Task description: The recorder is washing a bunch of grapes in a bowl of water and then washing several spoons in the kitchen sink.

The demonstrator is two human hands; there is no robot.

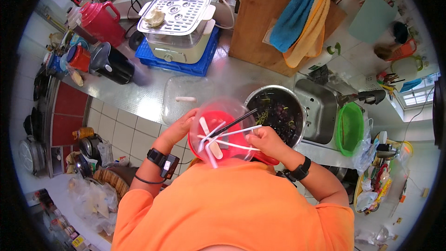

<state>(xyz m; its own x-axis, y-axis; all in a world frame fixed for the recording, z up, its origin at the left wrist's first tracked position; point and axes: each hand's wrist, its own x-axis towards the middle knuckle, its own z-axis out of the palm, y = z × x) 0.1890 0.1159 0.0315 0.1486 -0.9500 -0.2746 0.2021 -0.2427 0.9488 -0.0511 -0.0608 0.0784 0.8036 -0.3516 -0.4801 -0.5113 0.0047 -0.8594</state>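
Note:
In front of my chest is a clear, round plastic tub (231, 107) with a red basin (195, 137) showing through or behind it. My left hand (182, 128) is closed on the left rim; whether it grips the tub, the basin or both I cannot tell. Plastic straws (211, 155), a white spoon-like stick (205, 125) and dark chopsticks (239, 122) lie crossed in the tub. At its right side my right hand (269, 141) is closed, its fingertips pinching a white straw (241, 130). A second white stick passes just under those fingers.
Right of the tub stands a steel pot (299, 107) of dark leafy stuff, beside the sink (320, 111) and a green basin (350, 130). A clear lid (179, 97) lies on the counter. Behind are a steamer (179, 46) on a blue crate (148, 58) and a black kettle (111, 63).

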